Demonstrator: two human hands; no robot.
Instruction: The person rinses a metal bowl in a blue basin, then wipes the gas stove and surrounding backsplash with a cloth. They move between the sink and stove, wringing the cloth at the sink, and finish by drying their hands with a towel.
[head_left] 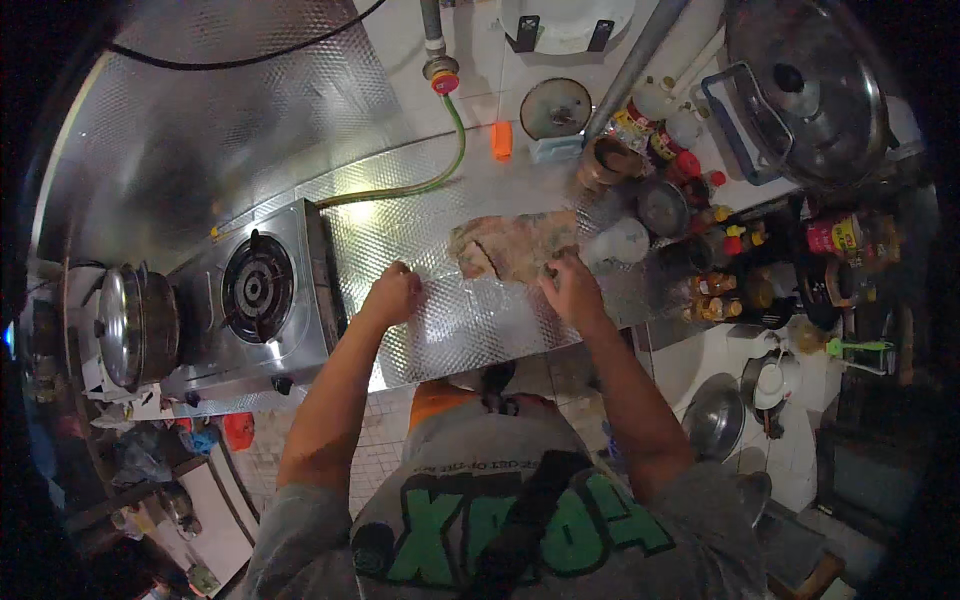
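A worn cloth with a brownish, faded pattern (pixel 512 244) lies partly spread on the counter covered in embossed silver foil (pixel 450 325). At its near right corner, my right hand (pixel 573 290) pinches the edge between thumb and fingers. My left hand (pixel 394 294) is apart from the cloth, just above the foil to its left. Its fingers are curled closed, and whatever they may hold is hidden. A white round container (pixel 622 241) stands close to the right end of the cloth.
Left of my left arm is a single-burner gas stove (pixel 256 285), with a lidded steel pot (pixel 137 325) beyond it. A green hose (pixel 458 160) runs from the wall pipe to the stove. Bottles and jars (pixel 684 168) crowd the right side near a large lidded pan (pixel 800 95).
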